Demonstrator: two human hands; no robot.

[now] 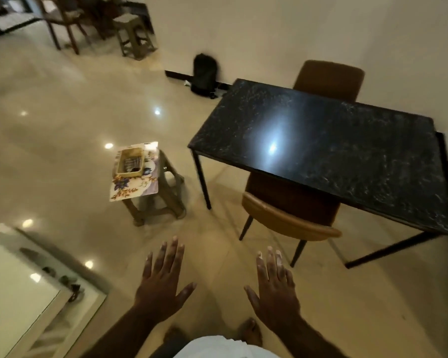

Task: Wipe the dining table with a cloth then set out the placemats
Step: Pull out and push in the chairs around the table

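The dining table (321, 140) has a glossy black marble top and thin black legs; it stands at the right against the wall, its top bare. Floral placemats (133, 188) lie stacked on a small plastic stool (163, 200) to the left of the table, with a tan basket (130, 161) resting on them. No cloth is visible. My left hand (162, 285) and my right hand (274, 290) are held out palm-down over the floor in front of me, fingers straight and spread, holding nothing, well short of the table and the stool.
One tan chair (290, 218) is tucked under the table's near side, another (329, 80) at the far side. A black backpack (204, 73) leans on the wall. A second stool (133, 34) and wooden chairs (62, 21) stand far back left. A white counter (16, 293) is at lower left.
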